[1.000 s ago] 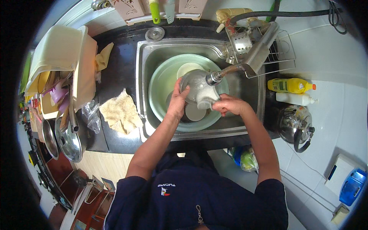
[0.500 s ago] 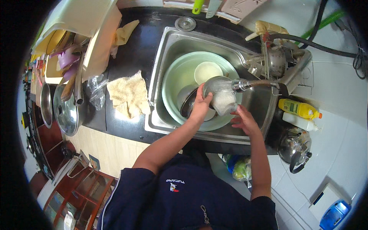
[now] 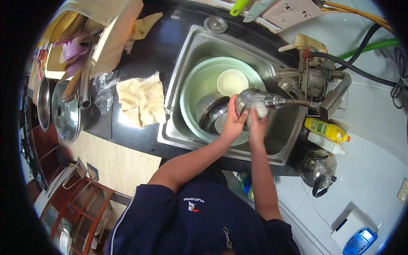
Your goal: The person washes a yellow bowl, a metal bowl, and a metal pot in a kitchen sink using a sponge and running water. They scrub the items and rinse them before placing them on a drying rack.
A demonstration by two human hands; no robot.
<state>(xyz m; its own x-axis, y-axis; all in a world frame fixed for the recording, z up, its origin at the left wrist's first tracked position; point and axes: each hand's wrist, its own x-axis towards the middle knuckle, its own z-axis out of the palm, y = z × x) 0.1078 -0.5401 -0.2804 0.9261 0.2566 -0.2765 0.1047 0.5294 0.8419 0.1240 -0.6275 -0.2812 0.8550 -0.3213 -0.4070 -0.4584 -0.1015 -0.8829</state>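
My left hand (image 3: pixel 232 122) grips the left side of a metal bowl (image 3: pixel 242 99), which is tilted under the tap's spout (image 3: pixel 274 101). Water runs white and frothy over the bowl. My right hand (image 3: pixel 256 126) is closed on the bowl's near edge, its fingers partly hidden by water. Just below them is a pale green basin (image 3: pixel 185 95) of cloudy water, set in the steel sink (image 3: pixel 166 131). Inside the basin lie a white bowl (image 3: pixel 233 82) and some metal bowls (image 3: pixel 207 105), partly covered by my left hand.
On the dark counter to the left lie a cream cloth (image 3: pixel 141 100) and a clear plastic bag (image 3: pixel 104 93). Beyond them stands a cream rack (image 3: pixel 117 46) of utensils. A yellow bottle (image 3: pixel 325 129) and a kettle (image 3: pixel 318 167) are at the right. A drain strainer (image 3: pixel 216 24) sits behind the sink.
My right hand has moved left, from open beside the bowl to closed on its near edge. The bowl has turned under the stream. The whole view has shifted slightly.
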